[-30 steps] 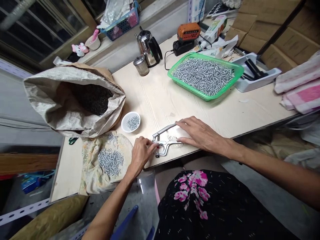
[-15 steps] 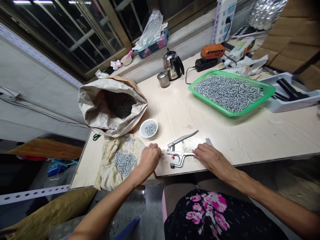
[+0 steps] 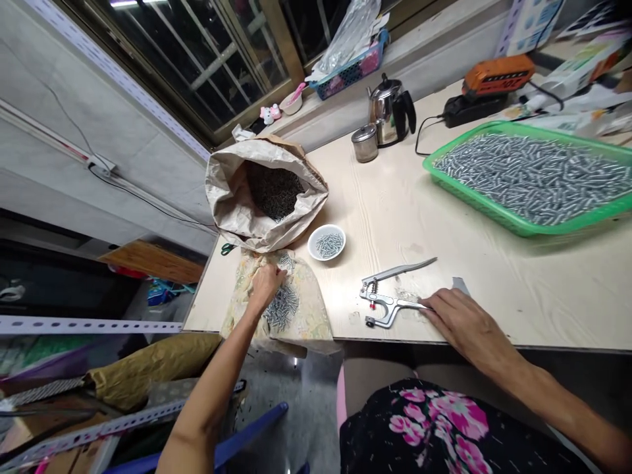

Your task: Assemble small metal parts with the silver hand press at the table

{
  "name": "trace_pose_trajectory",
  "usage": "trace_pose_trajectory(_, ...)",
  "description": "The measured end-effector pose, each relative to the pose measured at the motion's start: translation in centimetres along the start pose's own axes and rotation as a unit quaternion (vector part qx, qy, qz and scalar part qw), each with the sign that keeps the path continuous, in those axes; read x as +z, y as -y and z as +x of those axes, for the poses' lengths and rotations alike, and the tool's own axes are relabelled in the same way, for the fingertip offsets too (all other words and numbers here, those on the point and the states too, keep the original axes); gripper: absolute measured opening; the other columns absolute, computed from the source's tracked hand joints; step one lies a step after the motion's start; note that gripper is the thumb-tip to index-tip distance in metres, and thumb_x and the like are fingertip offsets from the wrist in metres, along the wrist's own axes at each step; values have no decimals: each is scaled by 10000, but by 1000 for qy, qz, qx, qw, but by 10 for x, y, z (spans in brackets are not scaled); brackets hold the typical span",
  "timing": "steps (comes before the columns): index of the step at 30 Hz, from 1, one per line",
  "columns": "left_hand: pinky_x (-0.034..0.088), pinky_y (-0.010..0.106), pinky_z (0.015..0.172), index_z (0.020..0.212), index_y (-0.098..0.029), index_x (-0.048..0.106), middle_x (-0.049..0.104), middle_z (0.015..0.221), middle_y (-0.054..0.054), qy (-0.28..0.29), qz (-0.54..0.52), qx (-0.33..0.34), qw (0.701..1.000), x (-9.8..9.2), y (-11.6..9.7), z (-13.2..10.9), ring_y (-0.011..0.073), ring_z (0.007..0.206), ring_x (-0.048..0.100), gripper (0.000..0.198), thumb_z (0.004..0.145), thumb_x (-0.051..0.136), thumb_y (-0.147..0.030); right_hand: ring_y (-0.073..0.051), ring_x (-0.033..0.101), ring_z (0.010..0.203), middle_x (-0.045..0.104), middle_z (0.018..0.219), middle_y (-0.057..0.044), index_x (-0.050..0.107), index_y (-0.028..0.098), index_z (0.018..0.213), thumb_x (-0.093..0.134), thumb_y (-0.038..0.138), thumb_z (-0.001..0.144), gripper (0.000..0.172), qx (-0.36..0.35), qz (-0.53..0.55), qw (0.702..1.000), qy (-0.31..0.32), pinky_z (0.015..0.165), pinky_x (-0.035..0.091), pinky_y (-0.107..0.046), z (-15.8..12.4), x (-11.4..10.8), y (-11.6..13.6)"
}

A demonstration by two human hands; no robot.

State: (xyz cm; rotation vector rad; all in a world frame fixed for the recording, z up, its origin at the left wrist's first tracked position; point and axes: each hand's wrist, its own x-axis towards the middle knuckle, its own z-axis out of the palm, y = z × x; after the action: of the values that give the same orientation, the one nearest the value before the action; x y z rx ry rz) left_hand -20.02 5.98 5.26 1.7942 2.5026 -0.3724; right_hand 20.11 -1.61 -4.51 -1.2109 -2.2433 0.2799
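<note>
My left hand [image 3: 266, 284], fingers curled together, is at the upper left edge of a pile of small silvery metal pins [image 3: 281, 307]. That pile lies on a crumpled, pale patterned cloth [image 3: 316, 309] at the table's left front. Whether the fingers grip pins or cloth is hidden. My right hand [image 3: 457, 319] is closed on the end of the lower handle of a pair of snap-fastener pliers [image 3: 390, 304], which lie on the table with their handles spread and jaws to the left. Beside the pliers and cloth stands a white bowl [image 3: 326, 255] with more pins inside.
A large open paper sack [image 3: 224, 197] of dark small pieces stands behind the cloth. At the right is a green basket [image 3: 530, 227] full of pins. A kettle [image 3: 390, 108], metal canister [image 3: 365, 146] and orange battery [image 3: 498, 74] on a charger stand farther back.
My left hand has moved left from beside the pliers onto the pin pile. My right hand stays at the handle. The camera view has swung to the left.
</note>
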Motion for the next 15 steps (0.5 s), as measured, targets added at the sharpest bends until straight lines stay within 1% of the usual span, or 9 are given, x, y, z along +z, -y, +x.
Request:
trace_pose_trajectory(2,417,315,700,893,-134,729,721,931,166,2,-12,-13,1000,14,1,3,283,897,658,298,897,553,-374,-238,561,825,603,857,-88,622,174,959,409,240,989,225,0,3,1000,0,760,477,-407,0,1,0)
trace_pose_trajectory(4,413,312,692,884,-123,724,721,933,169,-1,-20,-15,1000,19,1,6,283,898,658,260,880,571,-334,-239,563,823,610,862,-92,627,173,959,409,243,988,231,5,4,1000,-2,758,481,-415,-1,2,-1)
trace_pose_trajectory(7,414,300,700,867,-118,719,719,965,168,-9,-18,-5,1000,14,0,5,271,921,653,200,860,569,-250,-238,565,827,613,868,-89,634,180,971,418,243,985,225,11,6,1000,-8,757,482,-415,-1,3,-1)
trace_pose_trajectory(9,421,292,726,865,-121,716,718,977,153,-26,-32,17,999,8,-7,-3,251,925,648,203,868,546,-231,-237,561,830,609,867,-85,632,180,965,423,233,982,216,12,7,1000,-8,758,481,-410,0,2,1)
trace_pose_trajectory(11,430,282,734,858,-129,716,724,920,116,-40,-113,54,991,2,-21,-18,217,860,647,213,871,549,-262,-235,551,833,601,862,-83,625,176,945,425,215,980,207,15,6,1000,-3,759,479,-403,1,-1,3)
trace_pose_trajectory(12,435,275,719,847,-135,717,723,862,91,-37,-183,75,980,1,-31,-28,199,800,642,221,863,567,-297,-234,546,836,596,860,-82,622,174,935,428,207,978,202,18,4,1000,2,761,478,-399,2,-2,4)
trace_pose_trajectory(13,440,268,691,837,-141,720,716,799,66,-19,-263,92,960,0,-43,-39,182,736,632,238,845,594,-342,-234,541,840,591,859,-80,620,172,930,433,199,975,195,21,2,1000,7,764,477,-396,3,-3,4)
trace_pose_trajectory(15,440,254,628,825,-149,725,694,716,34,47,-406,112,906,3,-70,-62,158,645,602,292,806,628,-425,-233,534,855,587,874,-79,620,168,933,452,184,966,171,26,-2,1000,16,775,472,-389,4,-5,4)
